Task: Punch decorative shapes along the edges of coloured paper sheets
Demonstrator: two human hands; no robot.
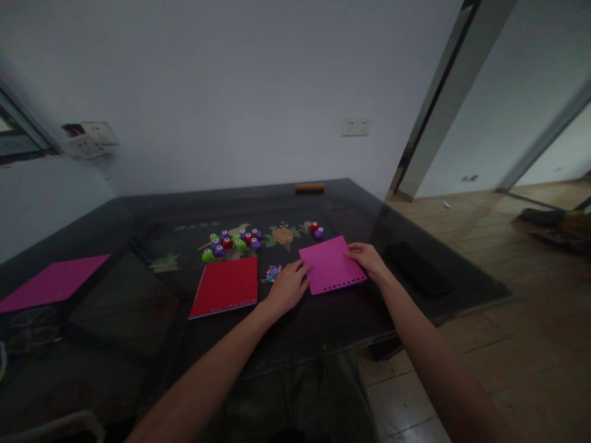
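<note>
A square pink paper sheet (pixel 330 264) with a row of punched holes along its near edge is held between my two hands, low over the dark table. My left hand (pixel 289 286) is closed at the sheet's left edge, its fingertips just over the paper. At the opposite edge, my right hand (pixel 364 257) grips the sheet, fingers on top. Just left of my left hand is a small bunch of pink, blue and white bits (pixel 273 274) with thin sticks. Further left lies a red sheet (pixel 226 286), also with holes along its near edge.
Several green, purple and red eyeball-like balls (pixel 233 240) cluster behind the red sheet; a red one and a purple one (pixel 317 231) sit behind the pink sheet. A black slab (pixel 418 269) lies right, a magenta sheet (pixel 55 282) far left, a brown bar (pixel 309 187) at the back.
</note>
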